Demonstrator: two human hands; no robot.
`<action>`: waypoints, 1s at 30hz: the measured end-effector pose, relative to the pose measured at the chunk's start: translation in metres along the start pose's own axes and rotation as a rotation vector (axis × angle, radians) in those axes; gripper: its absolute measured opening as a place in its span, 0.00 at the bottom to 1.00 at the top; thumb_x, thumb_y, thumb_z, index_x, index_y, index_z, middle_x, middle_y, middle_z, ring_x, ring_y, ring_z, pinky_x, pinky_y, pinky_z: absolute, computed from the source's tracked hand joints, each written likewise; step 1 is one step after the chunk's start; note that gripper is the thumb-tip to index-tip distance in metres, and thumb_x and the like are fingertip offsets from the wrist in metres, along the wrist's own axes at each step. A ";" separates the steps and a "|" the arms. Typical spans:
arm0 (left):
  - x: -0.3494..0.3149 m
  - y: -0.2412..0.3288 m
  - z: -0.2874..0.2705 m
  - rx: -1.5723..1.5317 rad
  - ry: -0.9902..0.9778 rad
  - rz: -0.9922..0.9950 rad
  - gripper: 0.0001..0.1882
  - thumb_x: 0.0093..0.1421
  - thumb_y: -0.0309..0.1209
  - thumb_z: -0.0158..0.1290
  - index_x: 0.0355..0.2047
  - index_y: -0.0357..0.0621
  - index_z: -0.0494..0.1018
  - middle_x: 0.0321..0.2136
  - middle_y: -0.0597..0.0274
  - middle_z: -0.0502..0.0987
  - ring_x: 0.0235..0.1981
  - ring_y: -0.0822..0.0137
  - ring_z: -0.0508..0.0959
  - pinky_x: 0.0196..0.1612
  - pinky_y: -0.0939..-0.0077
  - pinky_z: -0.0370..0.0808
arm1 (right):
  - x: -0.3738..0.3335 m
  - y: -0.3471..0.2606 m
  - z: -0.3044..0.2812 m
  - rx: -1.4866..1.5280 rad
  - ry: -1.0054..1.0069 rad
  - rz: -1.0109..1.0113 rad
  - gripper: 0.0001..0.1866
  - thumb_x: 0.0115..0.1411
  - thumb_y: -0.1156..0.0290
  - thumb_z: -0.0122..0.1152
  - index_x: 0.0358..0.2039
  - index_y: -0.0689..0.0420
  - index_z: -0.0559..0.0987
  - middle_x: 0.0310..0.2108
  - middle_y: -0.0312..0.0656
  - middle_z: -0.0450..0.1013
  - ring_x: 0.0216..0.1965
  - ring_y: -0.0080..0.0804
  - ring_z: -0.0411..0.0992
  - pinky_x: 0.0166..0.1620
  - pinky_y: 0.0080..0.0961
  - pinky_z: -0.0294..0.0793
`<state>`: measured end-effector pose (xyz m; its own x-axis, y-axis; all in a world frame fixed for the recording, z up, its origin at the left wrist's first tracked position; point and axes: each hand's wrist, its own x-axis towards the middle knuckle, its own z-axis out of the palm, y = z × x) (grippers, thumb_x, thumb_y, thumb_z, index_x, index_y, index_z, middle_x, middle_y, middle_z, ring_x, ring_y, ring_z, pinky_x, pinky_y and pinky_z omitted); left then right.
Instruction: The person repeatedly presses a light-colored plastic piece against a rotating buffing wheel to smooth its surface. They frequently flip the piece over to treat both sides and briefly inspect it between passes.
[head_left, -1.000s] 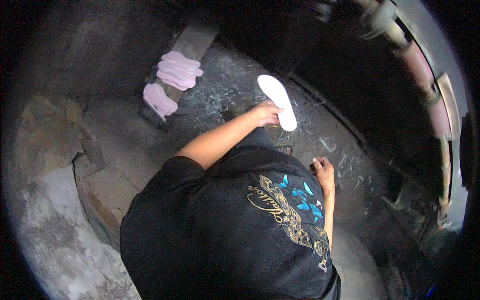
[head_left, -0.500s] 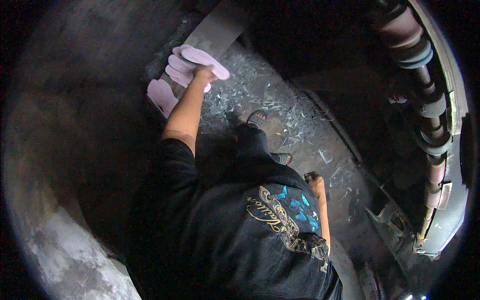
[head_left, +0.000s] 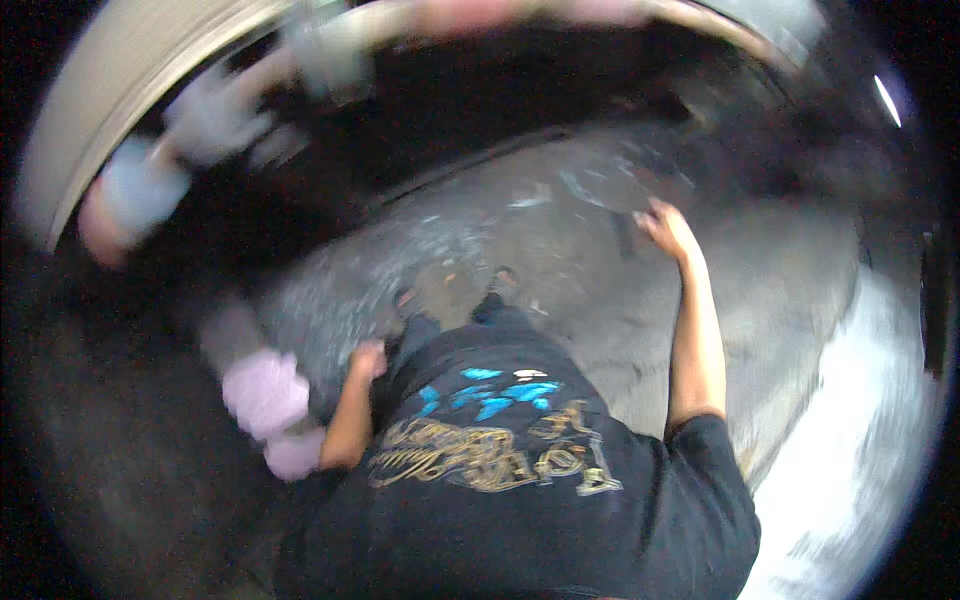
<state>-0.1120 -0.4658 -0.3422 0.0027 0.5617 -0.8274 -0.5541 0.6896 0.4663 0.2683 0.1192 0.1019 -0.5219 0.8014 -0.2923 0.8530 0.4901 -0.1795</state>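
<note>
My left hand (head_left: 369, 358) hangs low beside my left leg, smeared by motion; whether its fingers are closed cannot be made out. Pale pink rounded pieces (head_left: 265, 395), looking like flat soles, lie in a stack to its left, apart from the hand. Another pink piece (head_left: 295, 453) sits below them, close by my left forearm. My right hand (head_left: 668, 230) is stretched forward and to the right, its bent fingers somewhat apart. No held thing can be made out in it. A dark blurred shape shows just left of those fingers.
Pale shard-like scraps (head_left: 400, 240) litter the dark floor ahead of my feet (head_left: 500, 284). Along the far side runs a rod with coloured rolls (head_left: 145, 185), under a pale curved edge. A bright white patch (head_left: 840, 450) lies at the right.
The view has swung round strongly. My left hand has come away from the pink pieces it was on. My right arm now reaches out forward and right instead of hanging at my side.
</note>
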 end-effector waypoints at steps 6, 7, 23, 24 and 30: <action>0.031 0.105 0.032 1.027 0.173 0.205 0.18 0.62 0.44 0.56 0.36 0.38 0.78 0.29 0.54 0.79 0.36 0.56 0.81 0.38 0.54 0.76 | -0.050 0.143 -0.178 -0.156 0.681 0.470 0.25 0.60 0.51 0.54 0.49 0.56 0.79 0.48 0.54 0.77 0.52 0.49 0.74 0.56 0.43 0.72; 0.031 0.123 0.043 1.006 0.217 0.178 0.18 0.62 0.43 0.57 0.36 0.38 0.77 0.28 0.55 0.79 0.37 0.57 0.82 0.38 0.55 0.77 | -0.060 0.169 -0.205 -0.208 0.845 0.513 0.23 0.58 0.53 0.57 0.46 0.56 0.80 0.43 0.52 0.78 0.49 0.49 0.75 0.55 0.42 0.73; 0.050 0.311 0.267 0.525 0.107 0.107 0.11 0.63 0.33 0.57 0.41 0.40 0.75 0.30 0.65 0.76 0.26 0.71 0.77 0.25 0.75 0.78 | -0.293 0.456 -0.283 -0.213 -0.024 1.567 0.24 0.61 0.50 0.57 0.53 0.48 0.80 0.55 0.45 0.75 0.58 0.44 0.73 0.59 0.44 0.69; 0.048 0.317 0.277 0.571 0.114 0.134 0.11 0.63 0.33 0.58 0.41 0.40 0.76 0.30 0.65 0.76 0.27 0.71 0.77 0.26 0.75 0.78 | -0.295 0.450 -0.286 -0.233 0.052 1.618 0.25 0.60 0.50 0.58 0.53 0.48 0.81 0.54 0.46 0.76 0.57 0.44 0.74 0.58 0.44 0.70; -0.014 0.387 0.379 0.690 -0.211 0.428 0.17 0.62 0.39 0.59 0.44 0.38 0.77 0.30 0.65 0.77 0.28 0.72 0.76 0.29 0.77 0.72 | -0.228 0.341 -0.326 0.072 0.620 1.204 0.31 0.53 0.46 0.64 0.43 0.63 0.82 0.39 0.54 0.80 0.43 0.44 0.80 0.42 0.38 0.77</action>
<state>-0.0107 -0.0336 -0.0314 0.1013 0.8649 -0.4915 0.0910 0.4839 0.8704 0.6783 0.2157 0.4139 0.6444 0.7472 0.1626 0.7643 -0.6224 -0.1687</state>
